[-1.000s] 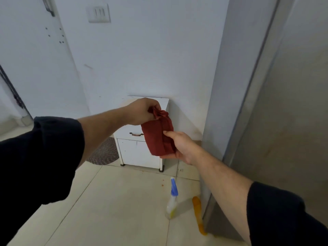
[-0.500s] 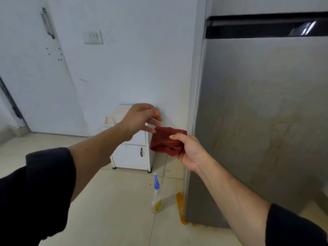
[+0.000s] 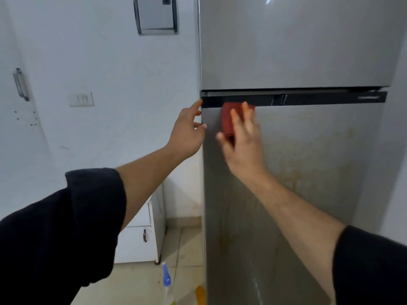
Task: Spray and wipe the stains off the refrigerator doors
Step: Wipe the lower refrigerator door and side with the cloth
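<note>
The right hand point(image 3: 242, 137) lies flat with straight, spread fingers, pressing a dark red folded cloth point(image 3: 226, 119) against the grey metal lower refrigerator door point(image 3: 308, 205). The cloth sits just below the black horizontal band point(image 3: 319, 99) that parts the two doors, near that band's left end. The left hand point(image 3: 187, 133) is open and holds nothing. Its fingertips touch the refrigerator's left edge at the level of the band, apparently to steady it, and the two hands are close but apart.

Wiping looks to be at its very start. Yellowish-brown stains point(image 3: 293, 172) spread in smears and runs over much of the lower door, below the band and to the right of the cloth, none visibly cleared. Faint marks may also show on the grey upper door point(image 3: 297, 40) above the band, though I cannot be sure. I cannot tell whether the door is wet with spray. The clear spray bottle with a blue nozzle point(image 3: 166, 280) stands on the floor far below the band, left of the refrigerator and well apart from both hands.
</note>
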